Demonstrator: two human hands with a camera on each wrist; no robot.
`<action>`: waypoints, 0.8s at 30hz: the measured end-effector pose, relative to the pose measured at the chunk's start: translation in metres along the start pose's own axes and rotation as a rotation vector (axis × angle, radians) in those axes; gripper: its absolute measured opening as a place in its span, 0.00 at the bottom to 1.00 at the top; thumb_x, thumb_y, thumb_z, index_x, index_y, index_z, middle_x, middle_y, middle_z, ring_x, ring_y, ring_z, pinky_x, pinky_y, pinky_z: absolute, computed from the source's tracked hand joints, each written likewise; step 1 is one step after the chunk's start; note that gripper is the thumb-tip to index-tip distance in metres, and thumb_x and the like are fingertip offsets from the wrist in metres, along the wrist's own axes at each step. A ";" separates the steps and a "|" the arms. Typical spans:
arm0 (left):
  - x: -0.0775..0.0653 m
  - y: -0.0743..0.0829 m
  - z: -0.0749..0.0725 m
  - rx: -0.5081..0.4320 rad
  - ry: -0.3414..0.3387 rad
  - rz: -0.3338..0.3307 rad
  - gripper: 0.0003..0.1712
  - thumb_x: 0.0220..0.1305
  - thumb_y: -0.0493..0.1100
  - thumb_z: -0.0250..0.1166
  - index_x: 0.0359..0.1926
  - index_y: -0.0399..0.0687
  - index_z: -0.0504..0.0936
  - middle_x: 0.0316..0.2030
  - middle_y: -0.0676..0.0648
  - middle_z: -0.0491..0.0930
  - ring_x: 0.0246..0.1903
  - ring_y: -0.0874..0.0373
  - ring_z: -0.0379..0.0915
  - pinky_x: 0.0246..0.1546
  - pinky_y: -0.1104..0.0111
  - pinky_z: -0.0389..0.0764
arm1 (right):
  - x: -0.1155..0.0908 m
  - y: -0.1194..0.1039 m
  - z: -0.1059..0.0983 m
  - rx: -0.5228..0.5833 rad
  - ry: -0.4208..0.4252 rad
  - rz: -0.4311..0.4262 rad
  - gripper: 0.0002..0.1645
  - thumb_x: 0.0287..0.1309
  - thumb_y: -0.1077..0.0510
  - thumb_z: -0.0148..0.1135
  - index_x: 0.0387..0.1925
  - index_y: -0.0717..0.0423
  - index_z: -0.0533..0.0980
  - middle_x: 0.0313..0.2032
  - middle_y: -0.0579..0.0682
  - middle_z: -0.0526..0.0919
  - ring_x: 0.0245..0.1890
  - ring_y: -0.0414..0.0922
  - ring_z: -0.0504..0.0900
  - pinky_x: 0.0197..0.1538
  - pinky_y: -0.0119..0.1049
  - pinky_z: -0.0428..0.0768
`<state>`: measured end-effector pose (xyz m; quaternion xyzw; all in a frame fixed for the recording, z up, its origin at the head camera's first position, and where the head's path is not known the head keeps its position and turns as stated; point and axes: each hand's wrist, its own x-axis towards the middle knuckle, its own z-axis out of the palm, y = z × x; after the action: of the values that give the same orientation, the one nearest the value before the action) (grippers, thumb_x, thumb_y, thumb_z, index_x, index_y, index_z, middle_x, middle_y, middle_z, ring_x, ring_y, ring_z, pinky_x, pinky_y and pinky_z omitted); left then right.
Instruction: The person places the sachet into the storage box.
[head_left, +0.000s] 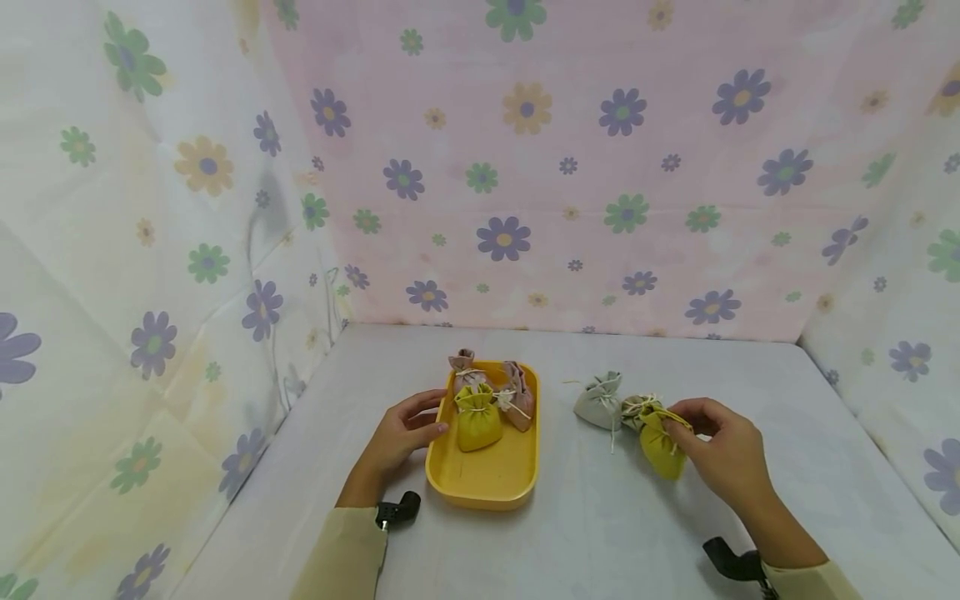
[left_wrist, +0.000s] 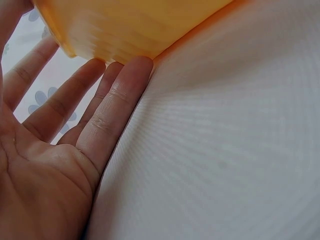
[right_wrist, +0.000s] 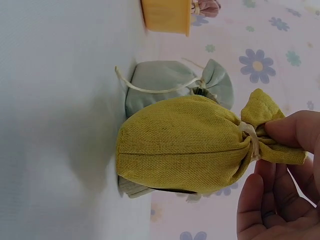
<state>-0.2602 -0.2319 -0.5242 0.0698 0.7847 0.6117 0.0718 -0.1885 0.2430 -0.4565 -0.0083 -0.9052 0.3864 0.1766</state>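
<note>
In the lower right of the head frame, the right hand (head_left: 727,454) pinches the neck of a yellow-green drawstring pouch (head_left: 663,454); the left hand (head_left: 397,433), fingers loosely extended, touches the yellow tray (head_left: 480,479). Only the right wrist view shows the pouch's lengthwise seam (right_wrist: 180,153), long axis roughly level there, neck pointing right.
</note>
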 end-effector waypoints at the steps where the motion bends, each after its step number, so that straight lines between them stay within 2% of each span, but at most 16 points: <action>1: 0.000 0.000 0.000 0.000 0.000 -0.001 0.33 0.60 0.51 0.77 0.66 0.71 0.78 0.69 0.50 0.74 0.66 0.44 0.75 0.59 0.55 0.84 | 0.000 -0.002 0.000 0.002 0.001 -0.002 0.12 0.64 0.51 0.72 0.44 0.51 0.83 0.41 0.50 0.88 0.37 0.35 0.81 0.36 0.19 0.81; 12: 0.000 0.001 0.000 0.004 0.007 -0.001 0.33 0.60 0.51 0.77 0.66 0.70 0.78 0.70 0.50 0.74 0.66 0.44 0.75 0.60 0.55 0.83 | 0.001 -0.015 0.000 0.017 -0.004 0.000 0.12 0.64 0.49 0.72 0.44 0.51 0.83 0.41 0.49 0.88 0.38 0.38 0.82 0.36 0.20 0.82; 24: 0.001 -0.002 0.000 0.001 0.008 0.001 0.34 0.60 0.51 0.77 0.66 0.70 0.78 0.70 0.50 0.74 0.67 0.44 0.74 0.59 0.55 0.84 | 0.004 -0.027 0.005 0.054 -0.006 -0.035 0.12 0.65 0.49 0.71 0.43 0.51 0.83 0.41 0.48 0.88 0.38 0.38 0.83 0.37 0.21 0.83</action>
<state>-0.2612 -0.2322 -0.5264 0.0679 0.7853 0.6116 0.0685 -0.1903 0.2211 -0.4398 0.0135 -0.8950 0.4077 0.1807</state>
